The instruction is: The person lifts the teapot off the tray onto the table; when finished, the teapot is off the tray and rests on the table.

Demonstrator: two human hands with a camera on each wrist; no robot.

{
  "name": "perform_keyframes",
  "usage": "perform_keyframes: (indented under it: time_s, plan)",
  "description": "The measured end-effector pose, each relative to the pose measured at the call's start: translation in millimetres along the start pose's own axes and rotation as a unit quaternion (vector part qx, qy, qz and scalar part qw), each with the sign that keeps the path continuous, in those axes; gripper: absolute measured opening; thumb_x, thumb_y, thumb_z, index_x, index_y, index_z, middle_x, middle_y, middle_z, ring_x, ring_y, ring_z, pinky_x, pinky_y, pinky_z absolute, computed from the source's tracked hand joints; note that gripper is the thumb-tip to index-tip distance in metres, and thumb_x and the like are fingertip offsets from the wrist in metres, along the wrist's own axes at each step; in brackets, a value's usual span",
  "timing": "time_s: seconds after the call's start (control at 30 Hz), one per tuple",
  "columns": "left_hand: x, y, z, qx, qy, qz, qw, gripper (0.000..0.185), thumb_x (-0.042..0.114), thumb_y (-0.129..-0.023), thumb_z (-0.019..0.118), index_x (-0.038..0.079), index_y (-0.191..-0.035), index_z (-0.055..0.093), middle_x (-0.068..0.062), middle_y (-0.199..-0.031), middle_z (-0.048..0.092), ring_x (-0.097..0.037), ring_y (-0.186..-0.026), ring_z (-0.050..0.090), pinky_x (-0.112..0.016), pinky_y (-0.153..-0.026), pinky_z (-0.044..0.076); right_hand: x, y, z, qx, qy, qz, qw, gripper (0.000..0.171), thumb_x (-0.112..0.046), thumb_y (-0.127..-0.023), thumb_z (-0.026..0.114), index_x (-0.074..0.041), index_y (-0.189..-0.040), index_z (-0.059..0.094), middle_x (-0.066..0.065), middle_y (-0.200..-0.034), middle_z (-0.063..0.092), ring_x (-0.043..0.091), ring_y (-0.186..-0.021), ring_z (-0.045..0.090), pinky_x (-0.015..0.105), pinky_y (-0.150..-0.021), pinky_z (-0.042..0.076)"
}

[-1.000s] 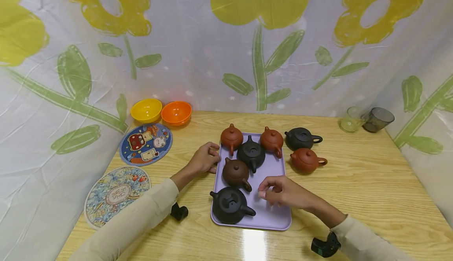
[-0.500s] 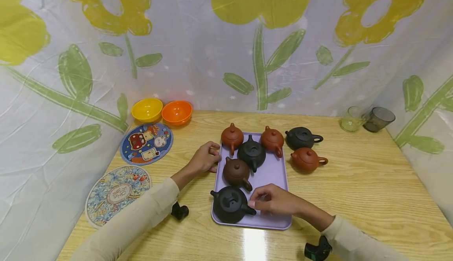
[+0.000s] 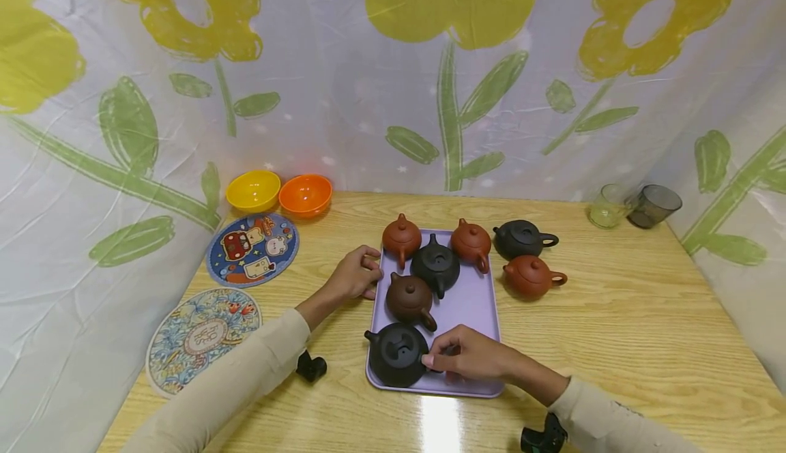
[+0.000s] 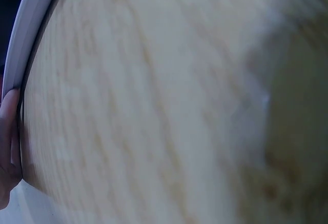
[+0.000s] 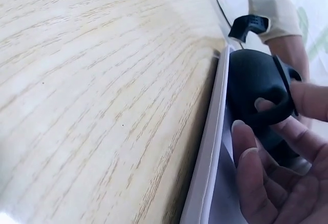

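Black clay handle pinched between right-hand fingertips [image 5: 266,112], right hand [image 3: 469,357] grasping the lidless black clay teapot [image 3: 396,355] at the near end of the lilac plastic tray [image 3: 473,296]; left hand [image 3: 355,275] curled around the tray's left rim. Gripping step in hand; probably a steady, level lift called for next.

Your arms wear long sleeves of pale cream cloth, plain, no print, soft folds along the forearm. Left sleeve [image 3: 245,371] ends short of the wrist; right sleeve [image 3: 608,419] the same. Under each wrist sits a small black camera mount: left one [image 3: 310,367], right one [image 3: 543,437]. Left hand [image 3: 354,276] and right hand [image 3: 473,356] are bare: no gloves.
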State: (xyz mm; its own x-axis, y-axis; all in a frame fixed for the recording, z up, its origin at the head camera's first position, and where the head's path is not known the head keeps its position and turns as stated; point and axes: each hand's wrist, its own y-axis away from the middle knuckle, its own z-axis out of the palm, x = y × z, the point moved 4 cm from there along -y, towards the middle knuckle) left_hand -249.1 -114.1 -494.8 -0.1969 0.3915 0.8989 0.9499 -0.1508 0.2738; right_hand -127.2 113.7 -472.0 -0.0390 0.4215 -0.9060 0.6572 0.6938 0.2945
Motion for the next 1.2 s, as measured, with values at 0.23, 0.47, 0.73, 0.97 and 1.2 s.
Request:
perform_keyframes:
  time_s: [0.23, 0.47, 0.73, 0.97, 1.2]
  plan:
    - [1.2, 0.5, -0.1, -0.001, -0.005, -0.003, 1.0, 0.039, 0.001, -0.093, 0.064, 0.003, -0.131, 0.053, -0.015, -0.104, 0.061, -0.019, -0.076, 0.063, -0.033, -0.054, 0.063, 1.0, 1.2, 1.6, 0.007, -0.003, -0.001, 1.0, 0.028, -0.028, -0.097, 0.066, -0.003, -0.085, 0.074, 0.015, -0.069, 0.061, 0.012, -0.059, 0.056, 0.018, -0.048, 0.042]
    - [-0.4, -0.1, 1.4, 0.001, -0.008, 0.0, 1.0, 0.038, 0.001, -0.093, 0.064, 0.004, -0.13, 0.054, -0.013, -0.101, 0.061, -0.018, -0.075, 0.063, -0.034, -0.054, 0.063, -0.4, 4.3, 4.1, 0.019, -0.035, 0.0, 0.999, 0.029, -0.023, -0.097, 0.066, 0.002, -0.086, 0.071, 0.008, -0.069, 0.062, 0.01, -0.058, 0.058, 0.017, -0.048, 0.044]
    - [-1.7, -1.2, 2.5, 0.004, -0.002, 0.008, 1.0, 0.038, -0.001, -0.092, 0.064, 0.003, -0.129, 0.055, -0.013, -0.1, 0.061, -0.018, -0.076, 0.063, -0.034, -0.053, 0.063, -2.3, 11.1, 0.8, 0.032, -0.05, 0.004, 0.998, 0.027, -0.019, -0.097, 0.065, 0.006, -0.086, 0.07, 0.012, -0.071, 0.067, 0.011, -0.064, 0.063, 0.02, -0.052, 0.053]
    - [-0.8, -1.2, 2.0, 0.006, 0.003, 0.003, 1.0, 0.038, -0.001, -0.092, 0.065, 0.003, -0.128, 0.055, -0.013, -0.1, 0.06, -0.018, -0.074, 0.063, -0.034, -0.053, 0.063, -3.1, 18.5, -8.0, 0.017, -0.046, -0.003, 0.999, 0.028, -0.018, -0.097, 0.065, 0.006, -0.085, 0.07, 0.016, -0.072, 0.066, 0.013, -0.067, 0.062, 0.022, -0.054, 0.056]
    - [-0.8, -0.9, 1.4, 0.009, 0.003, 0.007, 0.9999, 0.038, -0.002, -0.092, 0.064, 0.002, -0.128, 0.055, -0.014, -0.1, 0.06, -0.018, -0.072, 0.063, -0.034, -0.052, 0.063, -2.3, 29.3, -24.1, -0.019, -0.027, -0.032, 0.999, 0.028, -0.022, -0.099, 0.063, 0.004, -0.088, 0.071, 0.022, -0.077, 0.065, 0.009, -0.069, 0.059, 0.022, -0.053, 0.055]
